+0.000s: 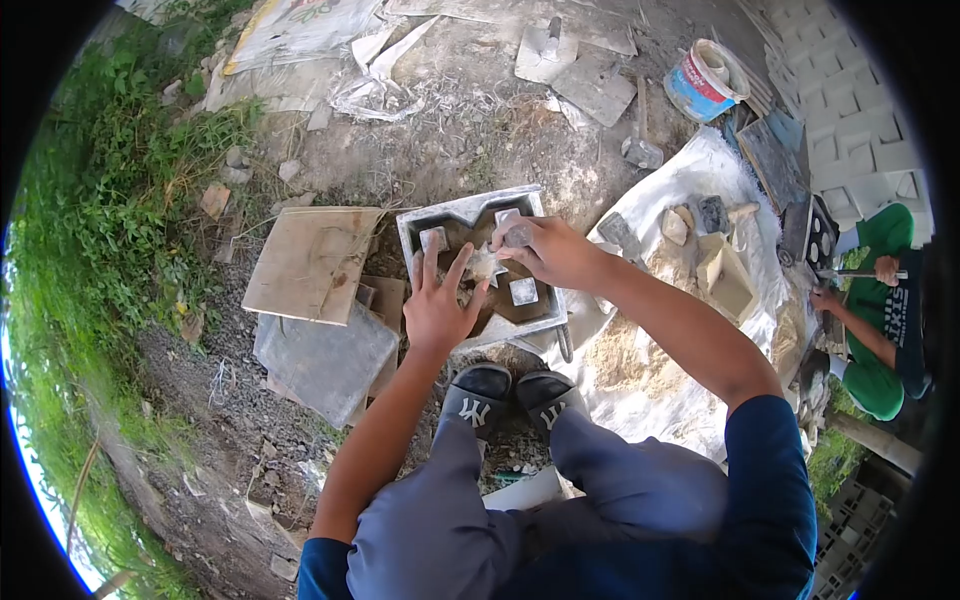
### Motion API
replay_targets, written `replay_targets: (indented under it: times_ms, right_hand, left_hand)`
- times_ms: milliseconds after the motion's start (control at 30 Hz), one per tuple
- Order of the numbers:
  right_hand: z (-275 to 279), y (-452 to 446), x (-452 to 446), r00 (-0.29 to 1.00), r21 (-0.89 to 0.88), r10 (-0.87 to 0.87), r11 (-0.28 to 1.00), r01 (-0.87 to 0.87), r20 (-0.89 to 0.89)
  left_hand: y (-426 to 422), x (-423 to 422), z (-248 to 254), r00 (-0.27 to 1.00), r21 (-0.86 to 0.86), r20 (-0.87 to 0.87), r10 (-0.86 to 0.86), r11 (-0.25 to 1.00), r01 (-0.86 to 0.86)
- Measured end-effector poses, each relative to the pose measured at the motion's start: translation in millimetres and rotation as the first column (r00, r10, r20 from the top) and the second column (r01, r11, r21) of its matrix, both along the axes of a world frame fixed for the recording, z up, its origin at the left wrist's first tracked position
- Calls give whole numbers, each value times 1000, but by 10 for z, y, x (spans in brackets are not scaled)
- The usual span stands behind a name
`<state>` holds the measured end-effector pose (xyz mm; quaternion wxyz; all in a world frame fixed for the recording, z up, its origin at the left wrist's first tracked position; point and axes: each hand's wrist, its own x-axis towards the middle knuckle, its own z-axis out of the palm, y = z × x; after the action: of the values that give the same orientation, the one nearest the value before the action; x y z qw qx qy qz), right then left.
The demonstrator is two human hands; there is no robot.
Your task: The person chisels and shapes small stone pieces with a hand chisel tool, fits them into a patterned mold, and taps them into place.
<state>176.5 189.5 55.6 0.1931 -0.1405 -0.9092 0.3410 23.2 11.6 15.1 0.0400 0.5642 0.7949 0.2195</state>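
A grey block mould (468, 207) with a notched rim lies on the ground before my feet. Pale square blocks (523, 291) and a star-shaped centre piece (487, 265) stand inside it, among brownish material. My left hand (440, 307) reaches over the near left of the mould, its fingers spread towards the centre piece and a block at the left. Above the middle of the mould, my right hand (553, 254) is closed around a grey rounded lump (518, 236), close to the centre piece. What the lump is I cannot make out.
Wooden boards (312, 262) and a grey slab (325, 362) are stacked at left. At right, a white sack (665, 400) bears sand and a box-shaped scoop (725, 277). Beyond are a paint bucket (706, 82) and trowel (552, 40). Another person (885, 310) works far right.
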Motion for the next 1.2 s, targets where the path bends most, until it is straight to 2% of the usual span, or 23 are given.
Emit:
replay_targets:
  times_ms: [33, 133, 167, 200, 267, 333, 400, 467, 533, 633, 667, 733, 833, 933, 1000, 1067, 1200]
  right_hand:
    - [9, 44, -25, 994, -84, 9, 996, 0, 106]
    - [239, 76, -37, 996, -105, -22, 994, 31, 86]
    - [76, 70, 12, 997, -84, -16, 996, 10, -77]
    - [18, 81, 7, 997, -84, -10, 996, 4, -75]
    - [-78, 106, 37, 998, -27, 22, 999, -20, 56]
    - [149, 157, 19, 986, -132, 45, 991, -24, 159]
    - [309, 95, 10, 995, -126, 8, 992, 4, 94]
    - [226, 112, 41, 999, -178, 29, 984, -21, 43]
    - [301, 155, 29, 977, -121, 148, 984, -130, 154]
    - [459, 145, 20, 969, -42, 115, 993, -108, 219]
    - [426, 121, 33, 970, -49, 115, 993, -107, 216]
    - [389, 121, 94, 989, -67, 146, 987, -144, 24]
    - [404, 238, 65, 989, -8, 92, 996, -91, 113]
    - [407, 186, 98, 996, 14, 72, 997, -73, 44]
    - [380, 166, 115, 992, -3, 129, 992, -129, 2]
    - [294, 217, 89, 972, -50, 103, 994, -95, 209]
    - [415, 168, 134, 988, 51, 111, 992, -117, 109]
  left_hand:
    - [16, -13, 8, 1000, 2, -16, -11, 1000, 11]
    - [20, -17, -7, 999, 3, -22, -29, 1000, 29]
    - [22, -35, -18, 1000, 12, -9, -26, 1000, 27]
    - [31, -50, -19, 1000, 12, -8, -20, 1000, 20]
    - [18, -25, -17, 1000, 19, -15, -13, 1000, 13]
    - [35, -18, 2, 1000, 13, -19, -13, 1000, 13]
    - [2, -35, -12, 1000, -14, -25, -18, 1000, 18]
    - [17, -33, -49, 1000, 25, -5, -12, 1000, 12]
    - [-17, 5, -14, 1000, -12, 6, -1, 1000, 1]
    - [35, -17, -1, 1000, -34, -2, -3, 999, 3]
    - [21, -25, -14, 1000, -28, -1, -1, 1000, 1]
    - [-16, -8, -35, 1000, -24, 7, 8, 1000, -8]
    - [46, -26, -4, 1000, -22, -9, 0, 1000, 0]
    - [20, -44, -1, 1000, -26, 9, -9, 1000, 9]
    - [11, -20, -23, 1000, 9, 6, -4, 1000, 4]
    - [9, -13, -14, 1000, -7, 5, -6, 1000, 6]
    - [18, -26, -11, 1000, -34, -5, -1, 999, 0]
